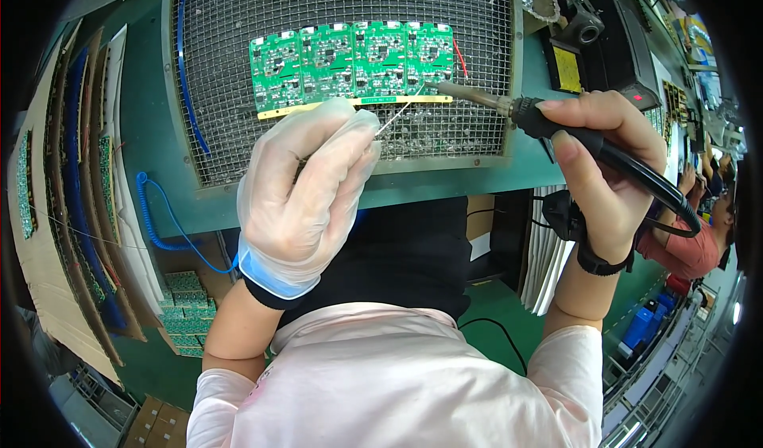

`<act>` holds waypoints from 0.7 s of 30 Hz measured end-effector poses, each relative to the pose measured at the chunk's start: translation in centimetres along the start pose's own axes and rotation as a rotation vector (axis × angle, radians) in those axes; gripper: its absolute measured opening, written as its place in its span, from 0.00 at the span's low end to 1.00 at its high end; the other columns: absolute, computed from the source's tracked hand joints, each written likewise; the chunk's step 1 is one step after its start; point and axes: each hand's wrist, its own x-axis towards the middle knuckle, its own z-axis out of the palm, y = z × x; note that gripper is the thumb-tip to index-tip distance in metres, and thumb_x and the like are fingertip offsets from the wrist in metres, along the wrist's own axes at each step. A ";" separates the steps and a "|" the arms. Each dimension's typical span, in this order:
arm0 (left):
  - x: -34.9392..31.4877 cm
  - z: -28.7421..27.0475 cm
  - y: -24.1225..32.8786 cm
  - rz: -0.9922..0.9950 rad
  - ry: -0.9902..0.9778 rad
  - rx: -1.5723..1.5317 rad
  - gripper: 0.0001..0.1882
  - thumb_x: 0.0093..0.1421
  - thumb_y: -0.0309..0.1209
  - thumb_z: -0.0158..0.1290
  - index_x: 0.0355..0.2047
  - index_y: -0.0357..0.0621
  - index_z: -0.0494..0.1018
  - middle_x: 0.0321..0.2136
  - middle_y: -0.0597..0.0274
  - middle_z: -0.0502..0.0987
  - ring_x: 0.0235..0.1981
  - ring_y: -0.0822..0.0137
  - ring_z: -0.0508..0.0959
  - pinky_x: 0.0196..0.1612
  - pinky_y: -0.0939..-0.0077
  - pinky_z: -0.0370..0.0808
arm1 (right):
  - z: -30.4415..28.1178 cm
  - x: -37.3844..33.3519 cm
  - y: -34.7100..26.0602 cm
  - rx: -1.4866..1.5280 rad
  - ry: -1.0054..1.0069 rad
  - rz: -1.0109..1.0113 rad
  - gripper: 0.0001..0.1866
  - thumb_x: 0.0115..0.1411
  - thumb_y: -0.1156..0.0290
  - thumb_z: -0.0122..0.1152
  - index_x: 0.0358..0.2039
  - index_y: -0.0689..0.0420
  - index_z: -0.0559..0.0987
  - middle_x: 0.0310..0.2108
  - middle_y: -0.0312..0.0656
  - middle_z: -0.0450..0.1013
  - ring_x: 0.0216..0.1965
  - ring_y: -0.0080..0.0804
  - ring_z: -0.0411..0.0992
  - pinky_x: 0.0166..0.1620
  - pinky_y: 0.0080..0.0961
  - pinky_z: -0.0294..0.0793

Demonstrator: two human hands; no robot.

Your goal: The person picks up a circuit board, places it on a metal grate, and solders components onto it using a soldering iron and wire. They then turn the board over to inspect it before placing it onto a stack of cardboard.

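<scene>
A green circuit board panel point(327, 66), made of several joined boards with a yellow strip along its near edge, lies on a wire mesh point(230, 19). My left hand point(306, 186), in a translucent glove, pinches a thin solder wire point(395, 119) just in front of the panel. The wire slants up and right to the panel's near right part. My bare right hand point(608, 158) grips a soldering iron point(560, 118) by its black handle. Its tip points left and meets the board close to the wire's end; whether they touch is too small to tell.
A red wire point(460, 57) sits at the panel's right end. At right stand a black soldering station point(616, 42) and a yellow sponge point(566, 68). Cardboard sheets point(60, 209) lean at left, near a coiled blue cord point(151, 225). Another person point(687, 241) is at far right.
</scene>
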 end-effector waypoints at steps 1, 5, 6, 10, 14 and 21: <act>0.0 0.0 0.0 -0.001 -0.001 0.000 0.18 0.50 0.19 0.67 0.43 0.44 0.82 0.41 0.58 0.80 0.39 0.58 0.82 0.40 0.69 0.81 | 0.0 0.1 0.1 -0.011 -0.009 -0.013 0.13 0.54 0.73 0.68 0.37 0.68 0.81 0.31 0.40 0.76 0.32 0.22 0.70 0.39 0.17 0.66; 0.0 -0.1 0.2 -0.020 -0.016 0.020 0.18 0.50 0.18 0.67 0.43 0.44 0.82 0.41 0.59 0.80 0.39 0.59 0.82 0.40 0.70 0.81 | -0.1 0.2 -0.3 -0.083 -0.039 -0.064 0.12 0.51 0.75 0.66 0.36 0.68 0.82 0.31 0.42 0.77 0.30 0.23 0.70 0.38 0.17 0.66; -0.1 0.0 0.1 -0.022 -0.016 0.008 0.18 0.50 0.18 0.67 0.43 0.44 0.82 0.41 0.58 0.80 0.38 0.59 0.82 0.40 0.70 0.81 | -0.1 0.2 -0.6 -0.113 -0.049 -0.084 0.12 0.50 0.76 0.66 0.35 0.68 0.82 0.31 0.42 0.78 0.30 0.24 0.71 0.38 0.17 0.66; -0.3 0.0 -0.2 -0.024 -0.011 -0.018 0.18 0.50 0.18 0.67 0.42 0.44 0.82 0.40 0.58 0.80 0.38 0.59 0.82 0.39 0.70 0.81 | -0.1 0.1 -1.6 -0.262 -0.076 -0.116 0.11 0.48 0.76 0.65 0.33 0.68 0.82 0.30 0.44 0.79 0.29 0.26 0.71 0.37 0.19 0.66; -0.5 0.0 -0.2 -0.022 0.000 -0.039 0.19 0.49 0.18 0.67 0.43 0.44 0.81 0.40 0.59 0.80 0.37 0.59 0.82 0.39 0.70 0.81 | 0.3 0.2 -2.0 -0.286 -0.041 -0.091 0.12 0.47 0.75 0.67 0.32 0.68 0.82 0.28 0.44 0.79 0.28 0.28 0.70 0.37 0.21 0.65; -0.8 -0.2 -0.4 -0.001 -0.020 -0.033 0.21 0.48 0.18 0.67 0.44 0.44 0.80 0.40 0.59 0.79 0.38 0.58 0.81 0.39 0.68 0.80 | -0.3 0.1 -1.2 -0.281 -0.058 -0.187 0.12 0.50 0.75 0.67 0.34 0.68 0.82 0.30 0.43 0.79 0.28 0.25 0.69 0.36 0.19 0.65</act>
